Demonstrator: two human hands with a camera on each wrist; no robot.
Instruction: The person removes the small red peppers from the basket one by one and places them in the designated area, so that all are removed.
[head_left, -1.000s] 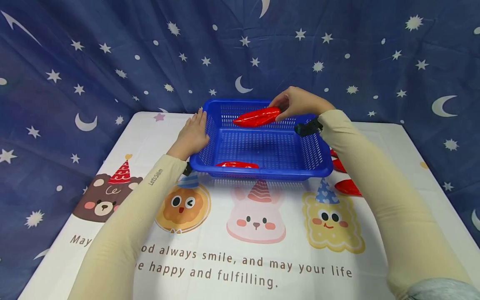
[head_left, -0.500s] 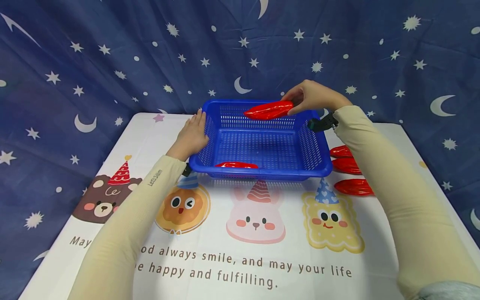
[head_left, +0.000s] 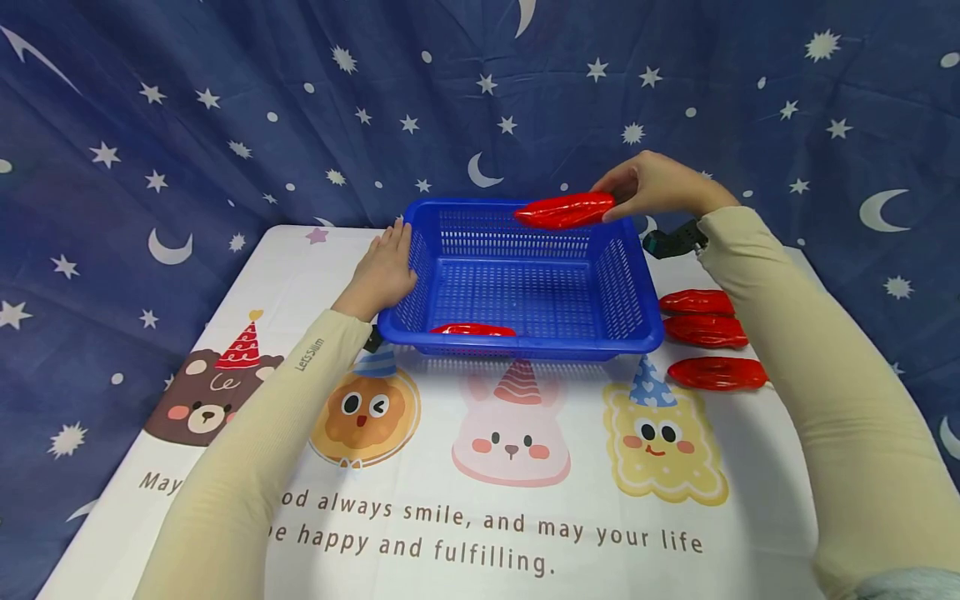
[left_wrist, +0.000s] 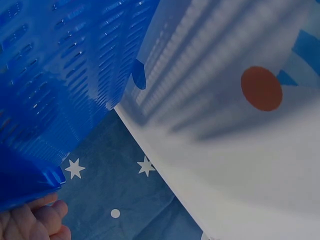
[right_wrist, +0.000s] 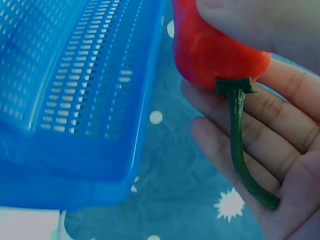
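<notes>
A red chili pepper [head_left: 566, 211] with a curved green stem [right_wrist: 239, 145] is in my right hand [head_left: 660, 185]. Thumb and fingers pinch it by the stem end, and its tip points left above the basket's back right part. The stem lies over the palm in the right wrist view. My left hand [head_left: 384, 271] grips the left rim of the blue plastic basket [head_left: 517, 343]; in the left wrist view its curled fingers [left_wrist: 47, 215] sit at the rim. Inside the basket, another red pepper [head_left: 474, 330] lies along the front wall, partly hidden by the rim.
Right of the basket, three red peppers lie on the tablecloth: a back one [head_left: 697, 302], a middle one [head_left: 707, 331] and a front one [head_left: 717, 373]. The white tablecloth [head_left: 622, 575] carries cartoon prints and lettering. A blue star-print curtain [head_left: 315, 142] hangs behind.
My right hand has moved right and slightly up with the pepper, from over the basket's middle toward its back right corner. The peppers on the table show more fully. The left hand stays put.
</notes>
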